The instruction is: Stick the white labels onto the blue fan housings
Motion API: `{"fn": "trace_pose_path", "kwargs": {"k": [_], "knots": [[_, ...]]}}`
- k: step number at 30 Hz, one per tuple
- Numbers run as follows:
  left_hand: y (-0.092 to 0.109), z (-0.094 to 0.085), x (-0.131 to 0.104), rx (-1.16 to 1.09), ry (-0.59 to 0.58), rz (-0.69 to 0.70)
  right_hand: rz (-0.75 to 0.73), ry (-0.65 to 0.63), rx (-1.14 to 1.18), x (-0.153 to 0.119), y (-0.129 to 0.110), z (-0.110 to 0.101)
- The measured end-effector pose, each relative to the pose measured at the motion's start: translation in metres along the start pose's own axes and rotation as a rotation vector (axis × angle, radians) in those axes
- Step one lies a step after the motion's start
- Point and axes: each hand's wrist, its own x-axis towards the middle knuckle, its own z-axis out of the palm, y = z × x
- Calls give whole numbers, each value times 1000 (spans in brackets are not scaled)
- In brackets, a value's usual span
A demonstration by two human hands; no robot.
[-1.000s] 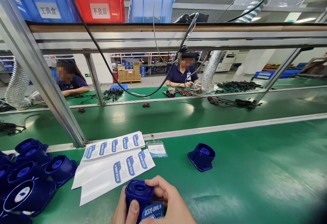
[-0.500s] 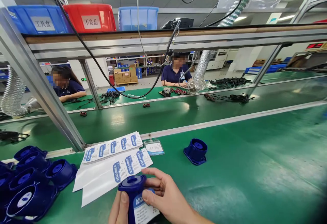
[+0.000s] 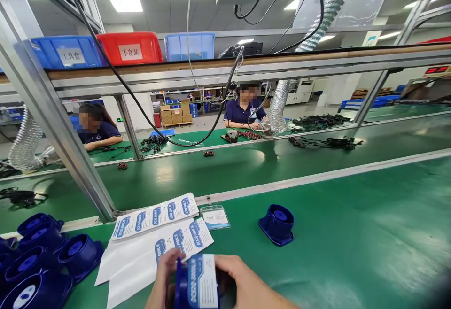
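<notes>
At the bottom centre, a dark blue plastic housing (image 3: 181, 284) is held between both hands. A white and blue printed label (image 3: 207, 281) lies on its side and faces me. My left hand (image 3: 160, 278) grips the housing from the left, fingers curled round its edge. My right hand (image 3: 248, 283) closes on it from the right, with its thumb side near the label; some fingertips are hidden. Just beyond the hands lie sheets of the same labels (image 3: 155, 220), partly overlapping. To the right, a single blue housing (image 3: 278, 224) stands on the green table.
Several blue housings (image 3: 30, 262) are grouped at the lower left. A badge in a clear holder (image 3: 215, 217) lies beside the label sheets. A metal post (image 3: 77, 144) rises at the left. Across the green conveyor (image 3: 169, 175), two people sit working. Bins (image 3: 130, 48) stand on the shelf above.
The housing has been turned in my hands, so its label now faces me more fully and its round top is no longer seen. The camera view has tilted up slightly.
</notes>
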Motion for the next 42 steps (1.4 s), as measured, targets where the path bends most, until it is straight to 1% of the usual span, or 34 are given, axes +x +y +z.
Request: {"fn": "trace_pose_path", "kwargs": {"k": [2, 4, 11, 14, 16, 20, 24, 27, 29, 32, 36, 39, 42], "knots": [[3, -1, 7, 43, -25, -14, -36, -68, -131, 3, -1, -7], [-1, -2, 11, 72, -29, -17, -68, -94, -170, 5, 0, -9], [-24, -9, 15, 137, 12, 44, -62, -105, -80, 7, 0, -7], [-34, -8, 21, 149, 43, 85, -60, -62, -50, 9, 9, -2], [-42, -7, 27, 163, 56, 104, -54, -8, -1, 9, 20, 4], [-59, -6, 42, 203, 36, 124, -34, 32, 103, 5, 37, 14], [-71, -10, 59, 247, -36, 129, -40, 43, 114, 1, 37, 16], [-74, -14, 63, 273, -72, 137, -45, 74, 97, -2, 30, 15], [-74, -15, 56, 284, -61, 143, -54, 95, 88, -4, 27, 15], [-68, -15, 32, 297, -7, 152, -22, 94, 77, -6, 30, 16], [-47, -12, 0, 393, 34, 199, 88, 104, 20, -8, 36, 17], [-27, -9, -11, 453, 18, 255, 119, 89, 3, -7, 35, 16], [-14, -5, -13, 481, 14, 276, 89, 67, 21, -4, 31, 14]]}}
